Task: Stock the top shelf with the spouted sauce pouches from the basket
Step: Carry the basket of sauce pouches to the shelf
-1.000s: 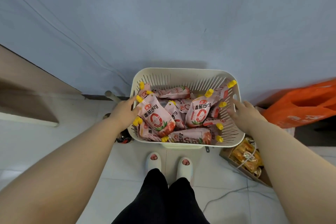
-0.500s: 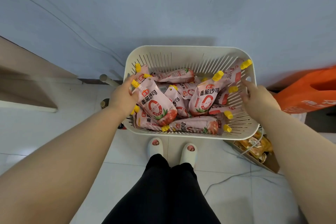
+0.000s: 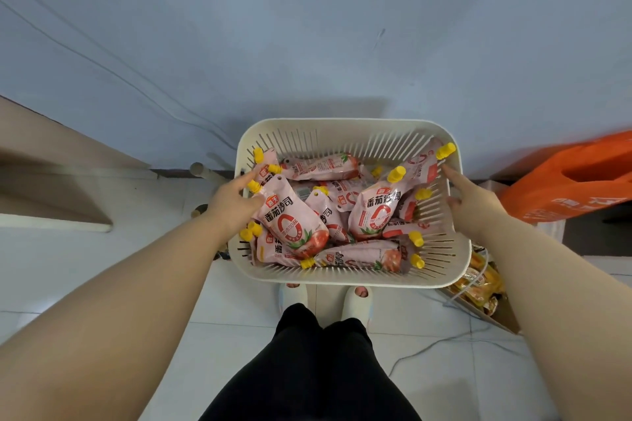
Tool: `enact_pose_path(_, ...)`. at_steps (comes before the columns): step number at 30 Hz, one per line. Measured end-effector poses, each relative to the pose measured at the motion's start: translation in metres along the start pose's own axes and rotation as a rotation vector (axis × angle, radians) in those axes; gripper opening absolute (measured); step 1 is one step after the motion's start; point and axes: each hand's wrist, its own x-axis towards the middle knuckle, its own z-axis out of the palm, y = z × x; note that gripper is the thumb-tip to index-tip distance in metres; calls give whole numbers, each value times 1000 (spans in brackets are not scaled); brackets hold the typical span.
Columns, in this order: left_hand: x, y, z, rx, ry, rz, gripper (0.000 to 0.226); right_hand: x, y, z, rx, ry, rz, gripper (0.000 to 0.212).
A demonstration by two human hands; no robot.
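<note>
A cream slatted basket point(image 3: 345, 131) hangs in front of me above my feet, held by both sides. It is full of several pink sauce pouches point(image 3: 290, 222) with yellow spout caps, lying in a loose heap. My left hand point(image 3: 232, 203) grips the basket's left wall, thumb inside against a pouch. My right hand point(image 3: 473, 205) grips the right wall, fingers over the rim next to a pouch's yellow cap point(image 3: 444, 151). No shelf shows in this view.
A blue-grey wall point(image 3: 307, 27) stands straight ahead. An orange bag point(image 3: 574, 181) lies at the right, with a cardboard box of orange snack packs point(image 3: 478, 287) below the basket's right corner. A beige ledge point(image 3: 51, 181) sits at the left. White tile floor, a cable across it.
Both hands have lifted the basket off the floor and brought it up toward me; it appears larger and now covers my toes. The pouches shifted slightly.
</note>
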Motion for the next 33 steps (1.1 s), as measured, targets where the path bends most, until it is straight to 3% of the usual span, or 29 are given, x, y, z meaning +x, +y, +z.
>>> enact_pose_path(9,-17,28,2,184,-95,142,50,-66,30,3,100,66,165,68)
enact_pose_path(12,-27,43,9,214,-149,210,51,-106,47,12,214,99,271,78)
enact_pose_path(19,-69,76,46,265,-327,440,45,-234,90,70,514,259,553,75)
enact_pose_path(26,-163,104,108,438,-561,601,50,-361,128,137,798,476,848,75)
enact_pose_path(33,-292,80,171,649,-808,818,60,-504,170,211,926,619,1094,71)
